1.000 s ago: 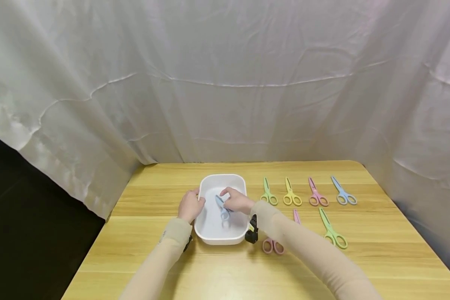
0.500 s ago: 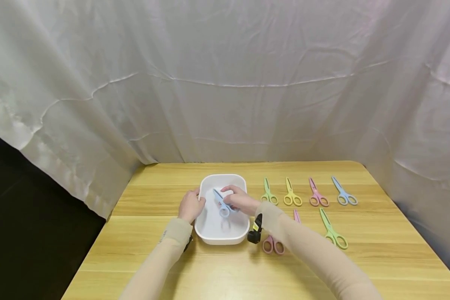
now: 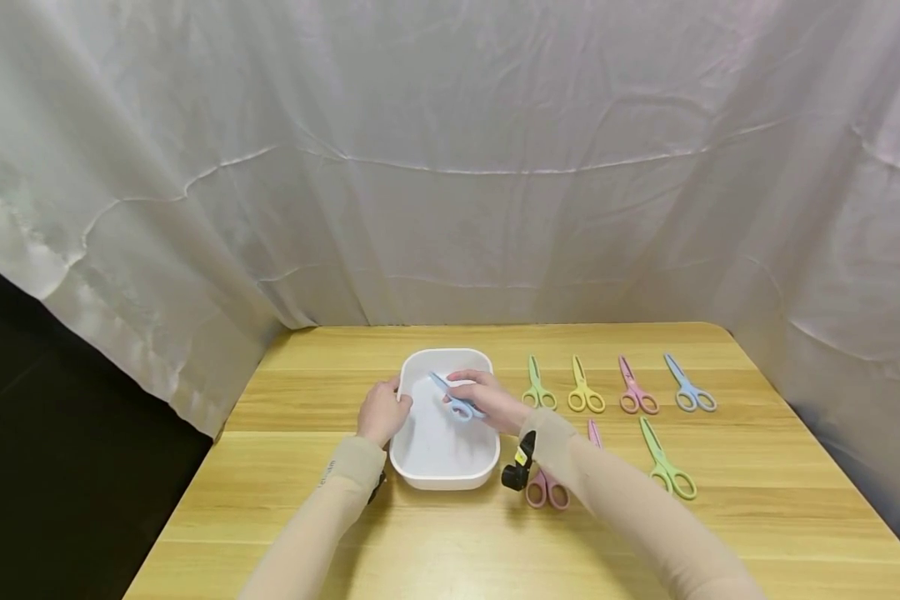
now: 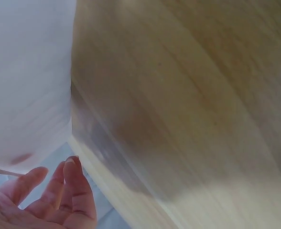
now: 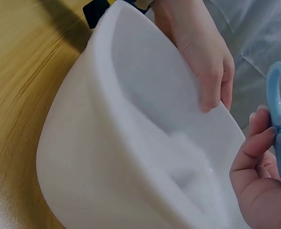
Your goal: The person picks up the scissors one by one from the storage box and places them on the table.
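A white plastic bin (image 3: 442, 482) stands on the table. My left hand (image 3: 382, 413) grips its left rim, thumb over the edge and fingers outside; the left wrist view shows those fingers (image 4: 77, 191) beside the bin's outer wall (image 4: 26, 86). Over the bin, my right hand (image 3: 492, 403) holds light blue scissors (image 3: 461, 409) by the handle area, blades angled up and to the left. The right wrist view shows the scissors' blue finger loops (image 5: 274, 95) at the fingertips, with the blades out of frame. No other scissors show inside the bin.
Right of the bin lie green scissors (image 3: 538, 393), yellow scissors (image 3: 586, 395), pink scissors (image 3: 636, 393) and blue scissors (image 3: 692, 392) in a row. Nearer are larger green scissors (image 3: 671, 473) and pink scissors (image 3: 547, 492), the latter partly hidden by my right forearm. A grey curtain (image 3: 450, 208) hangs behind.
My right hand has drawn slightly right with the light blue scissors, raising them from low in the bin and turning the loops rightward. My left hand has stayed on the rim.
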A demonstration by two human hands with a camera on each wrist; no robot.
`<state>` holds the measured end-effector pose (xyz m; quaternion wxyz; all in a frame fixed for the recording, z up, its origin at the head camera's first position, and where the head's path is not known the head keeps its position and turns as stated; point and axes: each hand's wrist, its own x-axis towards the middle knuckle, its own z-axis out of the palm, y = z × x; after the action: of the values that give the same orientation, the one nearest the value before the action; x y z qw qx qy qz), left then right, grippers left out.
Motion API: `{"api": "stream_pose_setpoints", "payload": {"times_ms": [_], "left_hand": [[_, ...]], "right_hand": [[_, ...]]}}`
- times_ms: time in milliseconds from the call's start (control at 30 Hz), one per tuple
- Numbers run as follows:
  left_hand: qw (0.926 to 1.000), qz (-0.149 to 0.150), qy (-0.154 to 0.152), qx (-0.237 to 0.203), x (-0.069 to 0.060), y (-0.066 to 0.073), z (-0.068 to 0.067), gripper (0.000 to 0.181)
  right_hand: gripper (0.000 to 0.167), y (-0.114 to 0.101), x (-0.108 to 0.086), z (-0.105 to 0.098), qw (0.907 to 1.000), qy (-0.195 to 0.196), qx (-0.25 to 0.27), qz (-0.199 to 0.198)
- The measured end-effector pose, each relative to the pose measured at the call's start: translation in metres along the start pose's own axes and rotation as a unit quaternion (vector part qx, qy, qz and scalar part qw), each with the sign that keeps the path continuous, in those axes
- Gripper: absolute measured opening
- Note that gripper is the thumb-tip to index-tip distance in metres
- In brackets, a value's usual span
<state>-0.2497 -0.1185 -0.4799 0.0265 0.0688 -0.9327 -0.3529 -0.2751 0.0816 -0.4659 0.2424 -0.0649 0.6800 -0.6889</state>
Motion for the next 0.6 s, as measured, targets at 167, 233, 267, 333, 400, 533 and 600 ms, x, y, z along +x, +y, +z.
{"api": "stream_pose_setpoints", "payload": {"times_ms": [167,233,267,333,400,533,600], "left_hand": [[1.0000,-0.002,-0.002,0.008,0.001,0.001,0.001,0.050],[0.9999,0.000,-0.004,0.011,0.002,0.001,0.001,0.049],[0.9999,0.000,-0.006,0.014,0.002,0.001,0.001,0.049],[0.9999,0.000,-0.010,0.014,0.002,0.001,0.001,0.049],[0.9998,0.000,-0.014,0.015,0.001,0.001,0.000,0.049],[0.9995,0.001,-0.026,0.015,-0.002,0.000,-0.003,0.051],[0.9993,0.000,-0.035,0.015,-0.004,0.000,-0.005,0.053]], "right_hand": [[0.042,-0.001,-0.001,-0.001,0.9994,-0.007,0.034,-0.002],[0.042,-0.002,-0.003,-0.001,0.9992,-0.007,0.040,0.002],[0.042,-0.003,-0.005,0.000,0.9991,-0.007,0.042,0.005],[0.043,-0.006,-0.008,0.000,0.9990,-0.010,0.043,0.009],[0.044,-0.007,-0.011,0.000,0.9989,-0.013,0.044,0.010],[0.045,-0.008,-0.016,-0.001,0.9986,-0.014,0.051,0.003],[0.045,-0.009,-0.017,-0.002,0.9983,-0.011,0.058,0.000]]}}
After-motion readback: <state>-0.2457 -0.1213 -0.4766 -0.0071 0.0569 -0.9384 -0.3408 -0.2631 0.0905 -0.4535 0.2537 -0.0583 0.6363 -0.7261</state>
